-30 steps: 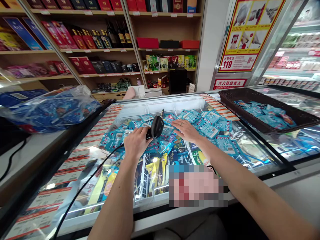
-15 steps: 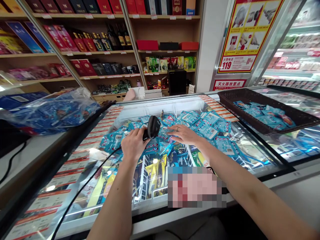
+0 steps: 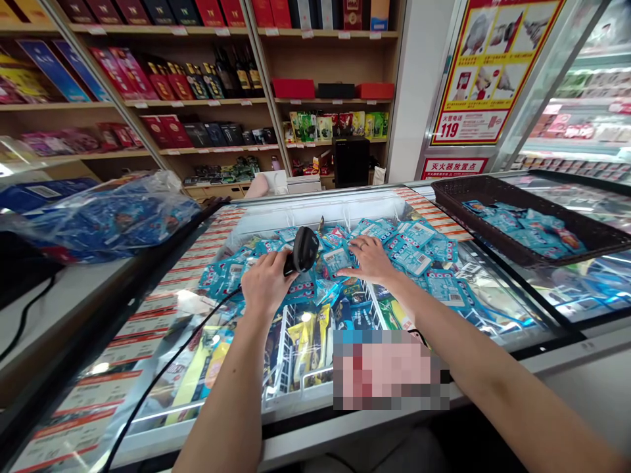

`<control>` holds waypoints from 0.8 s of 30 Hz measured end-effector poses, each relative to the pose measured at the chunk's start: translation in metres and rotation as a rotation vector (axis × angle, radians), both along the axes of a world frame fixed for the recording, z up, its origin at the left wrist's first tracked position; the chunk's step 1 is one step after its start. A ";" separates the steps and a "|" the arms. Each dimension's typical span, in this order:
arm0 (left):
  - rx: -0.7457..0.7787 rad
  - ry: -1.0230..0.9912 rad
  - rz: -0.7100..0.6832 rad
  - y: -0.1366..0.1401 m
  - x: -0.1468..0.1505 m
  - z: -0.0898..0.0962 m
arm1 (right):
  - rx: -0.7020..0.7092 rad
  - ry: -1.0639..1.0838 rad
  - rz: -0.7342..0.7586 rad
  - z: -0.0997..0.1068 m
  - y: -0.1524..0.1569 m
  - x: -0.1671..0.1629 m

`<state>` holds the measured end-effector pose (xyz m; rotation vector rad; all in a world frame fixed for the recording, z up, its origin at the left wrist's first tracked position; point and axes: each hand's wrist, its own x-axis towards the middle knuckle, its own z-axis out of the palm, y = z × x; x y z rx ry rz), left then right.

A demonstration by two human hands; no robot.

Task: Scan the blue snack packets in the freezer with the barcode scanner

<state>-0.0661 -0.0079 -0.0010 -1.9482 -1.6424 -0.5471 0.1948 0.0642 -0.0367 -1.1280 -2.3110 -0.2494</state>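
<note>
Left hand point(image 3: 266, 284): fingers wrapped around scanner point(image 3: 305, 249), long axis slanting head-up toward right hand point(image 3: 373, 260). Right hand: fingers parted, beside packets point(image 3: 336, 261).

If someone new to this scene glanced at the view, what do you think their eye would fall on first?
Probably the black handheld scanner in the left hand, near the middle of the view. Next might come the blue packets spread across the freezer top, with the right hand among them, fingers spread. The red-and-yellow poster at the upper right would likely stand out too.
</note>
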 end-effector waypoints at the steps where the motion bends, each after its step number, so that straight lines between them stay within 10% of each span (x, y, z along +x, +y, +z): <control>1: -0.002 0.006 0.001 0.000 0.000 0.001 | -0.008 -0.003 0.009 -0.002 0.002 0.001; 24: -0.155 0.117 -0.176 -0.004 0.009 0.008 | -0.188 0.580 0.068 -0.004 0.022 0.015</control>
